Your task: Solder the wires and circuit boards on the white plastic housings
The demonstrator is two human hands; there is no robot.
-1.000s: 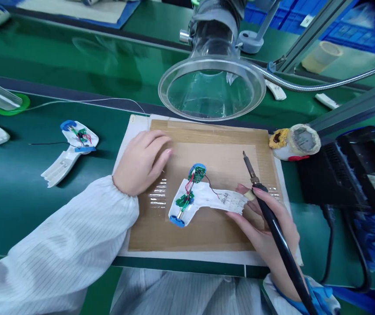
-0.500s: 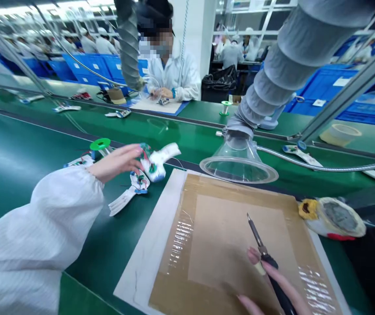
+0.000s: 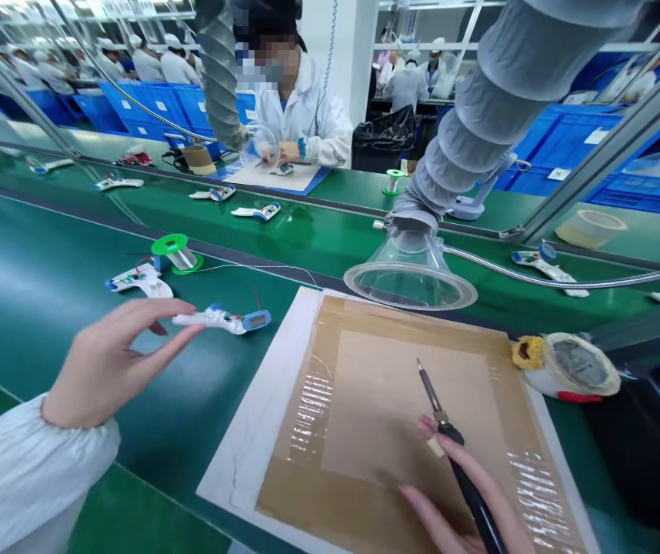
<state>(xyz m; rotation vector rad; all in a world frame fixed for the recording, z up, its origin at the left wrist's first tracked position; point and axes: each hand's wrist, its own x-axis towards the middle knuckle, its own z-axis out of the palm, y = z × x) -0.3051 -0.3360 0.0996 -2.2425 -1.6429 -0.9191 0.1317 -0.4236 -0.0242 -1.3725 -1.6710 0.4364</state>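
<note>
My left hand [image 3: 116,354] pinches the end of a white gun-shaped device shell [image 3: 191,318] between thumb and fingertips, above the green bench. A blue-framed display [image 3: 257,321] and a thin red wire stick out at its far end. Just beyond the hand lies a second white shell [image 3: 142,281] with a circuit board and wires. Beside that stands a solder wire spool [image 3: 178,254] with green flanges, its wire trailing to the board. My right hand [image 3: 451,477] is wrapped round a soldering iron [image 3: 445,431], whose tip points away over the taped cardboard [image 3: 411,492].
A clear fume hood [image 3: 411,285] on a grey hose hangs over the cardboard's far edge. At right sits a tip-cleaning pot with yellow sponge [image 3: 572,365]. Several shells, one of them a white shell [image 3: 258,211], lie on the green belt beyond. A co-worker [image 3: 301,115] sits opposite.
My left hand has come back toward me and now grips the shell that lay on the bench. The one it carried before appears to lie on the belt. My right hand keeps its hold.
</note>
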